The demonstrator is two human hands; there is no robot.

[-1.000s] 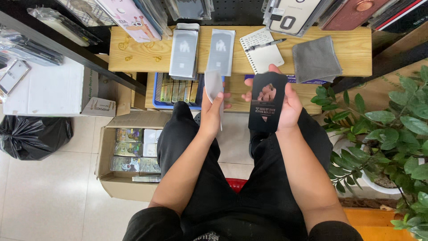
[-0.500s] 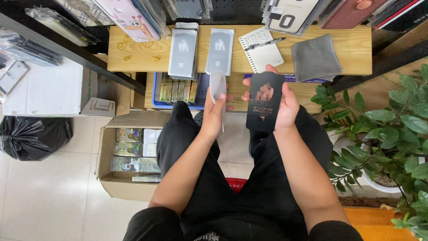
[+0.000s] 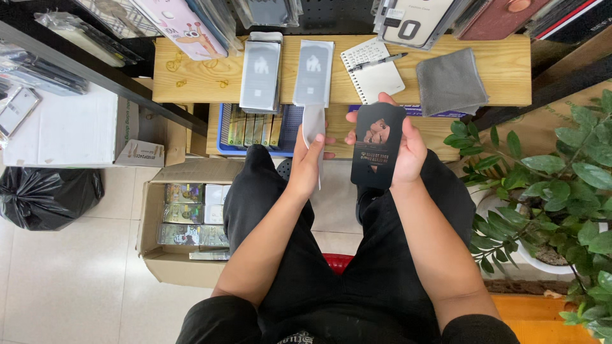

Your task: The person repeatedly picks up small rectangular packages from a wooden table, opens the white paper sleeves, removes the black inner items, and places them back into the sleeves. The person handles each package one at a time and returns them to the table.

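Now, mid-unpacking at frame centre: left hand (image 3: 307, 167) pinches a pale film sheet (image 3: 313, 130), right hand (image 3: 403, 150) grips a black sleeve (image 3: 378, 146); separating them likely needs steady pull.

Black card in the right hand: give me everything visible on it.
The black card is a flat, glossy rectangle with rounded corners, likely card or plastic. Its face bears a reddish picture above small gold print. It is held upright, slightly tilted, over the lap before the wooden bench. The right hand grips its right edge, fingertips curling over the top and left side. The left hand does not touch it.
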